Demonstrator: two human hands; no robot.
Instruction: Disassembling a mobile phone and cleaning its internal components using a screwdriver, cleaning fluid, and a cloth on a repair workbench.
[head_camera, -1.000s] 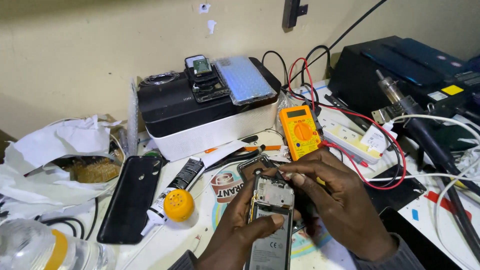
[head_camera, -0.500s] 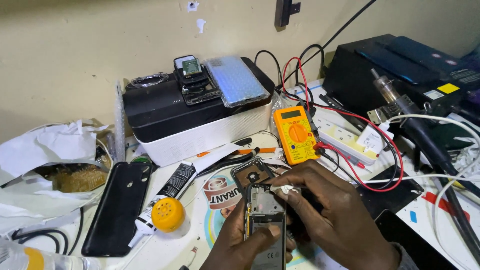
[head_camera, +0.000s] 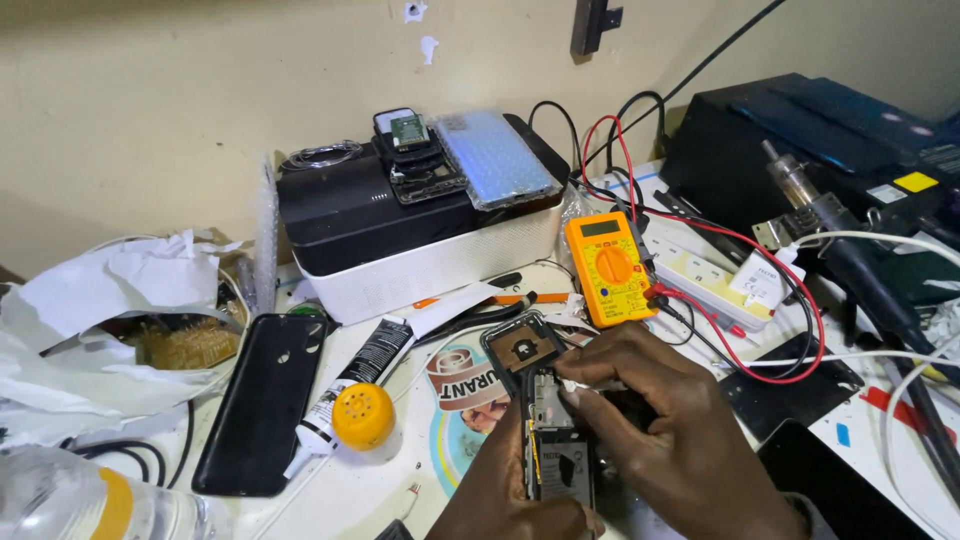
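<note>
Colours around the hands

Beyond the hands, a yellow-orange multimeter (head_camera: 610, 265) trails red and black leads (head_camera: 760, 250); left sit a black phone case (head_camera: 262, 400) and yellow ball (head_camera: 363, 415).

Count: two hands (head_camera: 640, 440), one opened phone (head_camera: 555, 440), one multimeter (head_camera: 608, 267), one glue tube (head_camera: 355, 385), one yellow ball (head_camera: 363, 416), one plastic bottle (head_camera: 90, 505).

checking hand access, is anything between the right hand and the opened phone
Nothing visible: the right hand already rests on the opened phone, fingertips on its upper part, while the left hand holds its lower end.
</note>
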